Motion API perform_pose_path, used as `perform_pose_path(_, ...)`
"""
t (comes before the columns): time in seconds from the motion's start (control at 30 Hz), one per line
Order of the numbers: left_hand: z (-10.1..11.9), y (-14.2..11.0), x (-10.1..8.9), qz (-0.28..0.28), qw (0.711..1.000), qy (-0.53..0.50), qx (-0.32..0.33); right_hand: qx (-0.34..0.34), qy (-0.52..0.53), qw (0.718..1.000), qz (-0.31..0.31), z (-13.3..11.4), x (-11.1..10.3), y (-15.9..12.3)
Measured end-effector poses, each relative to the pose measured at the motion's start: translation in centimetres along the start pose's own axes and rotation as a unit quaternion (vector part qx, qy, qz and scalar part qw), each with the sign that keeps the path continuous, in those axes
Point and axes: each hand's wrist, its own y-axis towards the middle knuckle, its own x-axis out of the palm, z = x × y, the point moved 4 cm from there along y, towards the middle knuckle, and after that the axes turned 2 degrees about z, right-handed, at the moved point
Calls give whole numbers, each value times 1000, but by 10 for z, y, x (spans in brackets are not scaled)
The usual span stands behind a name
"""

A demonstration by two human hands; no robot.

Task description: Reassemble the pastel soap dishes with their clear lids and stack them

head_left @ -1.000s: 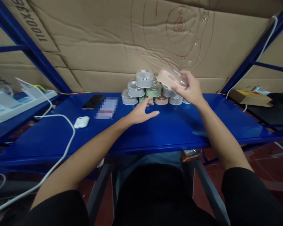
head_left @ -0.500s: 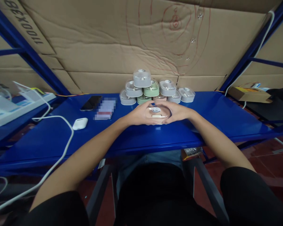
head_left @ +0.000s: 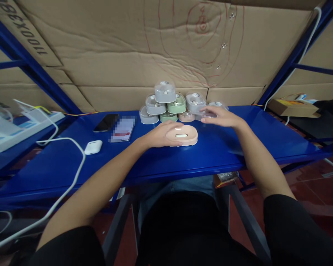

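Observation:
On the table in front of me sits a peach oval box [head_left: 187, 139] with its clear cover off and a small white piece in the slot on top. My left hand [head_left: 162, 133] is closed around its left end. Up and to the right, my right hand [head_left: 222, 116] grips a clear plastic lid [head_left: 210, 113], seen edge-on and partly hidden by the fingers. Just behind both hands is a stack of similar lidded boxes: a grey box [head_left: 165, 95] on top, a green box [head_left: 176, 106] and another grey box [head_left: 195, 103] in the middle row.
On the blue table [head_left: 161, 160] to my left lie a black phone [head_left: 106, 122], a second phone with a lit, blurred screen [head_left: 123, 128] and a white earbud case [head_left: 93, 147]. A white cable [head_left: 79, 162] crosses the left side. Cardboard [head_left: 113, 55] stands behind the table.
The right hand brought the peach box down from the stack to the table, where both hands held it. Its clear lid has since come off and moved right with my right hand.

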Motion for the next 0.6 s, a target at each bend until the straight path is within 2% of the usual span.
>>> perform_pose_path(0.07, 2, 0, 0, -22, 1000, 14, 14, 53, 2, 999, -6, 11, -9, -3)
perform_pose_path(0.17, 4, -1, 3, -34, 999, 1, 28, 97, 4, 995, -29, 21, -11, -4)
perform_pose_path(0.4, 12, 1, 3, -19, 999, -23, 34, 122, -4, 990, -71, 30, -3, -2)
perform_pose_path(0.6, 1, 1, -20, 27, 999, 22, -15, 110, -44, 990, -74, 34, -9, -2)
